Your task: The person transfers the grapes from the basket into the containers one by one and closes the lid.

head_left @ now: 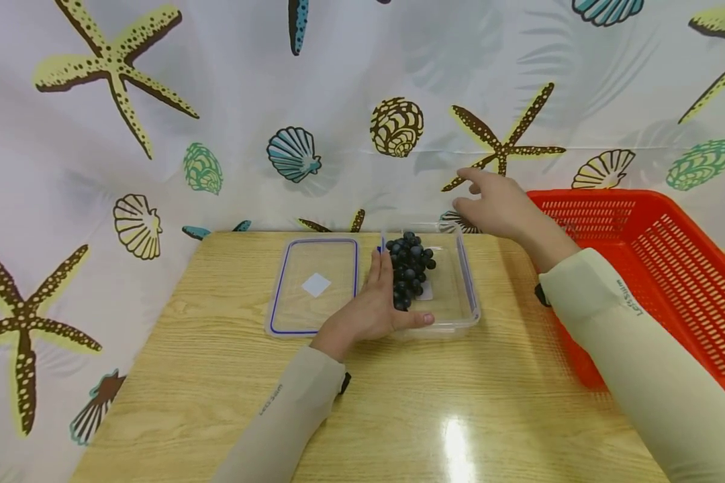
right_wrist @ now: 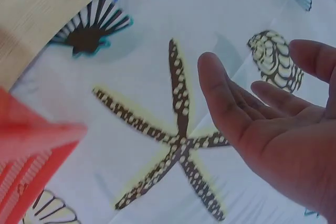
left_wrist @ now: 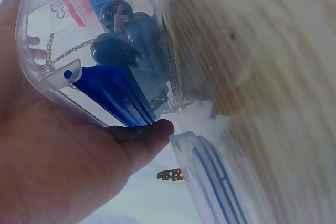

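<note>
A clear plastic container [head_left: 450, 295] sits on the table with a bunch of dark grapes [head_left: 408, 268] along its left side. My left hand [head_left: 368, 305] touches it at the near left: its straight fingers lie along the left wall and its thumb stretches along the front rim. A blue clip [left_wrist: 115, 93] on the container's side shows by that hand in the left wrist view. Raised over the table's back edge, right of the container, is my right hand [head_left: 495, 201]. It holds nothing, its fingers loosely bent in the right wrist view.
Left of the container lies a clear lid [head_left: 296, 305] with a blue seal and a white label. A red plastic basket [head_left: 604, 194] stands to the right, under my right forearm. Behind the wooden table [head_left: 217, 402] hangs a cloth [head_left: 338, 67] printed with shells and starfish.
</note>
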Tool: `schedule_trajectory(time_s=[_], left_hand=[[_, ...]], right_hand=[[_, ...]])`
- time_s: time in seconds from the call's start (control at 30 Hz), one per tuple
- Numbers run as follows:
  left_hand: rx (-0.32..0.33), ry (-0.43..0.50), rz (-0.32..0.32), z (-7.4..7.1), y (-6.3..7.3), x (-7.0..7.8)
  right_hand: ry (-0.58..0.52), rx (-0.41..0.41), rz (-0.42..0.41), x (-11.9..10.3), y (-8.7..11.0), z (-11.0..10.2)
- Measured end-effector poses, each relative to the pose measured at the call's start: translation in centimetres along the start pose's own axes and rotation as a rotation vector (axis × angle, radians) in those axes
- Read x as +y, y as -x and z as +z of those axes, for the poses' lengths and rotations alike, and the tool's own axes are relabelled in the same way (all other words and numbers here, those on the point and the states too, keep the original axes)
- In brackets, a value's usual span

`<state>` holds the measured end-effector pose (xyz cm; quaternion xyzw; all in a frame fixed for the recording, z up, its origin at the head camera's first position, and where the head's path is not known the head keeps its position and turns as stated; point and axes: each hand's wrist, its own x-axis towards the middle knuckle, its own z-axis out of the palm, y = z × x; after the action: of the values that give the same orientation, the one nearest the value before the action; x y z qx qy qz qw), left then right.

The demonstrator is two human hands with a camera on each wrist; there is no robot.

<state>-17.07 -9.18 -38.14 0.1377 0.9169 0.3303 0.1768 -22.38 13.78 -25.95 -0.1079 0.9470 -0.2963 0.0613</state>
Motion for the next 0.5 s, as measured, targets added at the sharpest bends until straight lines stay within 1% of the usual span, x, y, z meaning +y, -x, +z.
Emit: schedule_trajectory(time_s=[0.17,0.33,0.5], left_hand=[[0.0,0.005,-0.007,0.0,0.1,-0.1],[-0.002,-0.004,-0.008,0.2,0.1,-0.1],[0.002,0.001,-0.006,0.3,0.0,0.0]], right_hand=[[-0.01,0.064,0.028,2.3,0.7,-1.6],[-0.009,0.117,0.073,5.6,1.3,-2.8],[0.003,0.137,0.135,8.9,2.0,-3.5]])
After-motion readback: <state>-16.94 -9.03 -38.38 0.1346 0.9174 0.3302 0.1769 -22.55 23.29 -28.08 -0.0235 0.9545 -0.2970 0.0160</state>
